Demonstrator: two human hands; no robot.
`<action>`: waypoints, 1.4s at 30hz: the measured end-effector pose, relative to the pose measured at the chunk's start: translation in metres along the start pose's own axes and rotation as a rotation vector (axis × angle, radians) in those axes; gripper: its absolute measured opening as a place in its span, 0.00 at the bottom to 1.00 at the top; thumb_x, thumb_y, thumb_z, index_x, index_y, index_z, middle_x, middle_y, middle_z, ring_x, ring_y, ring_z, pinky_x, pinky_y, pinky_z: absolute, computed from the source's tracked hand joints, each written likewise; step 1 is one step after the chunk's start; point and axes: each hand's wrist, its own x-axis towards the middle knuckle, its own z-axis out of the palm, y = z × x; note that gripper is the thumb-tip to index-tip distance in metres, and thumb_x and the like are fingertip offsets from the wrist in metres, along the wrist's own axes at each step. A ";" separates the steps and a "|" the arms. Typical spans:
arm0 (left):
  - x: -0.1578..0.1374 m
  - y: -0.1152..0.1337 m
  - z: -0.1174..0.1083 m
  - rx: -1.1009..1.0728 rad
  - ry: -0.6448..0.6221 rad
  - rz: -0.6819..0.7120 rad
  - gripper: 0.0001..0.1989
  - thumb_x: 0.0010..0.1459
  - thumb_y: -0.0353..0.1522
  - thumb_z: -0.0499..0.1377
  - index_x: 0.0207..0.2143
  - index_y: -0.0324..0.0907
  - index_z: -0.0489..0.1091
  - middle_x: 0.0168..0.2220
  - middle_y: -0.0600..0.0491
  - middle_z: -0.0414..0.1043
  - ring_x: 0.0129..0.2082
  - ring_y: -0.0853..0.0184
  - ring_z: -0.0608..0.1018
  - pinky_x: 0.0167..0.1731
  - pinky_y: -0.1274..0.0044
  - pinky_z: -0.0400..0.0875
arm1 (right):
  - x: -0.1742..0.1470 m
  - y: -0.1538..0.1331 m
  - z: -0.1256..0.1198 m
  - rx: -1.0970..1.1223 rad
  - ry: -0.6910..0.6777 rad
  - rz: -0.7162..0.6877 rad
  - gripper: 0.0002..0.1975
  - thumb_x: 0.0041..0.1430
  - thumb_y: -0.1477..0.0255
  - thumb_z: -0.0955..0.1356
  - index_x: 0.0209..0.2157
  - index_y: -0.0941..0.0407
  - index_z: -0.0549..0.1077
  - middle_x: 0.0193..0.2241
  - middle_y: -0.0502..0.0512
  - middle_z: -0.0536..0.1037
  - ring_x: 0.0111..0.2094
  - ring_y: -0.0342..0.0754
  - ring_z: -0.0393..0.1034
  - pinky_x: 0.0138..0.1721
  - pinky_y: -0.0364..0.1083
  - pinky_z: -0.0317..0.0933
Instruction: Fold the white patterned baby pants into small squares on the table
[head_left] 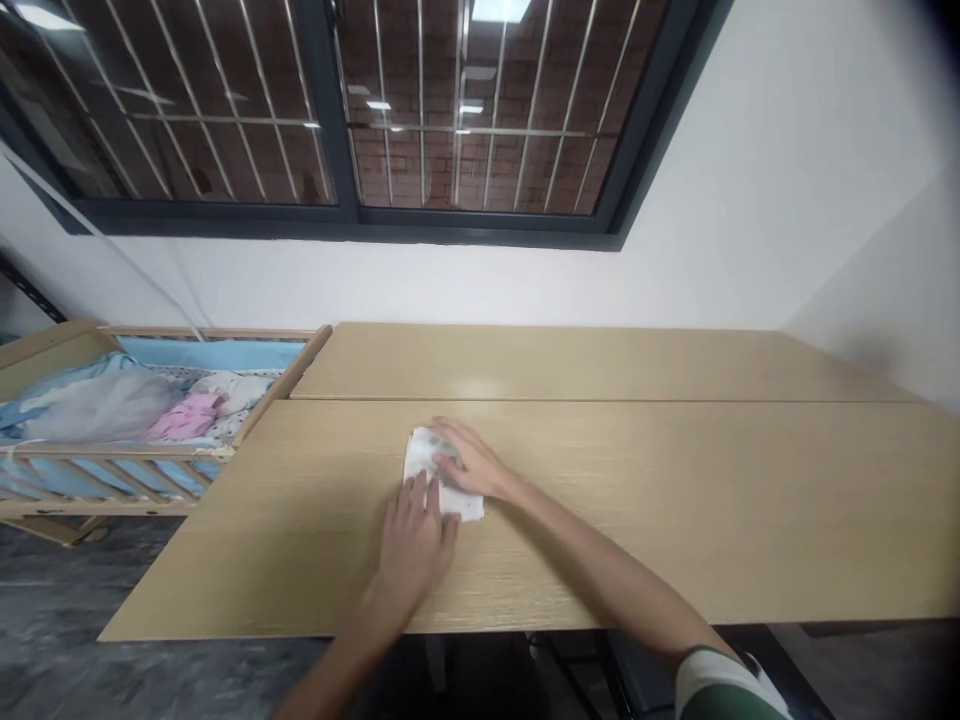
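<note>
The left hand's (417, 545) fingers lie flat, a little apart, on the near left edge of a white cloth (461, 504). The right hand's (474, 464) fingers stretch over its far right side, thumb apart. The cloth is flat, with faint grey marks, left of the middle of the pale wood worktop (675, 490). Left of that, a wooden crib (112, 453) with blue sides holds a pink bundle (187, 416) and whitish covers (105, 405).
</note>
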 end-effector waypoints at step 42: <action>0.018 -0.080 -0.008 -0.415 -0.183 0.107 0.15 0.72 0.38 0.44 0.47 0.44 0.67 0.45 0.49 0.78 0.46 0.63 0.78 0.49 0.70 0.70 | -0.060 -0.006 -0.024 -0.056 -0.213 0.166 0.16 0.72 0.63 0.59 0.49 0.56 0.71 0.47 0.62 0.78 0.52 0.56 0.70 0.57 0.56 0.59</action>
